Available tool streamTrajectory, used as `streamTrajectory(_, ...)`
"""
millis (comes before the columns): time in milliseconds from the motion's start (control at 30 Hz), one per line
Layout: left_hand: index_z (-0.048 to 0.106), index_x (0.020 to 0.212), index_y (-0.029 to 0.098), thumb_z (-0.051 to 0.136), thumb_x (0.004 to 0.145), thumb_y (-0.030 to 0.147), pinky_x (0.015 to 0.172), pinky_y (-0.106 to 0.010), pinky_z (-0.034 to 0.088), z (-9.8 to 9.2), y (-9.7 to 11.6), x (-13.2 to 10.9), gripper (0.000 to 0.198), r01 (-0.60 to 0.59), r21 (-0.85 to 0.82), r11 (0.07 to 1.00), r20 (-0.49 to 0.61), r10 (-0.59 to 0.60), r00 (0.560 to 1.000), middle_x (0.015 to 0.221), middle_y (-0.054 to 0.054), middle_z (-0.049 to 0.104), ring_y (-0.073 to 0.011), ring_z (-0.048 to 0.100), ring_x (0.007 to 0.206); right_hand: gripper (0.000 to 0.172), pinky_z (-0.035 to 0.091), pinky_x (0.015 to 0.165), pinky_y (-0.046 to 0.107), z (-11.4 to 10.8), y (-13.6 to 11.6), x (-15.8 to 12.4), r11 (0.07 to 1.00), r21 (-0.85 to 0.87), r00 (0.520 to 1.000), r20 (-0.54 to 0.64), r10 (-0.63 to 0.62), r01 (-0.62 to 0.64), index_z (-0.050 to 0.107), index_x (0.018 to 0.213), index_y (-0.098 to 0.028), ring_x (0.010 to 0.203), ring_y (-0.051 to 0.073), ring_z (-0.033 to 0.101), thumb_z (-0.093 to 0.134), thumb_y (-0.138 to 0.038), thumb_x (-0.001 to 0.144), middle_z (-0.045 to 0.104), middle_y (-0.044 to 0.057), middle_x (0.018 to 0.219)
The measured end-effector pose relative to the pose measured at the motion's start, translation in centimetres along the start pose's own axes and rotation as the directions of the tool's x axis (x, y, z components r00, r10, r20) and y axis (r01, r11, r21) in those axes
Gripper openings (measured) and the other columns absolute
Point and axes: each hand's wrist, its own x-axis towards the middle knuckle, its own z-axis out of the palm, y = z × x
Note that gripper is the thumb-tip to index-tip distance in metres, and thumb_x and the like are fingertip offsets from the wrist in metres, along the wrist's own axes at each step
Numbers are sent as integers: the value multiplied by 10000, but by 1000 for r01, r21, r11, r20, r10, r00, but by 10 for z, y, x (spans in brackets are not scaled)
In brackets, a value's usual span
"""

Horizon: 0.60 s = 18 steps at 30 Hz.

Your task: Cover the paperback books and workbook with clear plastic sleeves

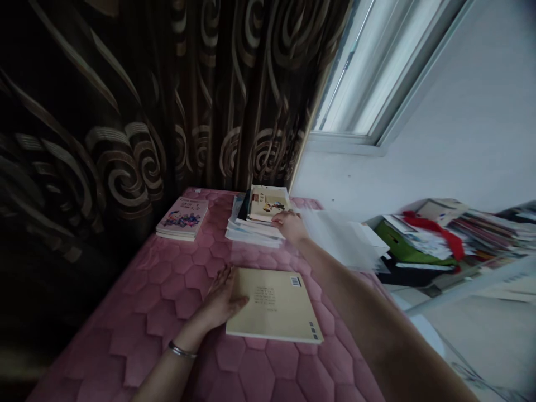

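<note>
A cream-coloured book lies flat on the pink padded surface, its barcode side up. My left hand rests on its left edge, with the thumb over the cover and the fingers stretched out along the upper left corner. Farther back, my right hand reaches to a pile. Its fingers are closed at the lower right corner of an illustrated book on top. Under that book are white papers and a dark item; the fingertips are partly hidden.
A small stack of books with a pink illustrated cover sits at the back left. Translucent sheets lie on the right edge. Beyond them a shelf holds a green folder and piled papers. A dark patterned curtain hangs behind.
</note>
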Motion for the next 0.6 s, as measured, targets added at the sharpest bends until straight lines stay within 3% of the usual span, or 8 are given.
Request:
streamTrajectory(100, 208, 1468, 124, 545, 813, 489, 1164, -486, 131, 2, -4, 2, 823, -16, -5, 1000, -18, 16, 1000, 1561, -182, 133, -296, 83, 1444, 147, 435, 911, 353, -7, -5, -9, 999, 32, 999, -49, -17, 19, 718, 897, -217, 991, 207, 602, 589, -181, 836, 701, 57, 1007)
streamTrajectory(167, 189, 1472, 142, 539, 817, 486, 1162, -486, 136, 4, -7, 3, 819, -14, -11, 1000, -17, 14, 1000, 1563, -172, 141, -290, 90, 1444, 171, 470, 863, 314, -14, -9, -23, 987, 148, 997, -57, -50, 57, 707, 943, -208, 905, 176, 629, 561, -199, 854, 698, 54, 999)
streamTrajectory(267, 177, 1476, 144, 530, 819, 498, 1163, -480, 131, 6, -11, 5, 826, -5, -14, 1000, -9, 5, 1000, 1565, -169, 143, -292, 84, 1444, 179, 504, 789, 289, -25, -16, -57, 920, 369, 987, 47, -156, 128, 706, 941, -206, 817, 160, 650, 558, -259, 855, 709, 43, 954)
streamTrajectory(433, 222, 1463, 124, 550, 797, 504, 1169, -460, 125, 5, -7, 6, 834, 18, -17, 1000, -15, -19, 1000, 1562, -175, 157, -299, 82, 1444, 291, 452, 963, 344, -42, -29, -131, 853, 492, 862, 342, -374, 175, 696, 1047, -214, 1071, 210, 603, 614, -383, 826, 676, 67, 1131)
streamTrajectory(500, 226, 1459, 111, 548, 798, 497, 1168, -468, 127, 3, -4, 5, 831, 32, -14, 999, -8, -32, 999, 1561, -183, 154, -301, 75, 1444, 433, 383, 1051, 388, -45, -35, -156, 859, 488, 819, 423, -388, 156, 647, 1164, -218, 1251, 255, 476, 678, -400, 773, 582, 86, 1296)
streamTrajectory(600, 225, 1460, 116, 546, 803, 485, 1165, -484, 129, 1, -1, 4, 820, 40, -17, 999, 0, -40, 999, 1561, -178, 154, -303, 68, 1445, 651, 305, 1110, 451, -46, -45, -180, 885, 457, 759, 543, -359, 92, 607, 1225, -212, 1368, 307, 307, 775, -475, 652, 466, 101, 1416)
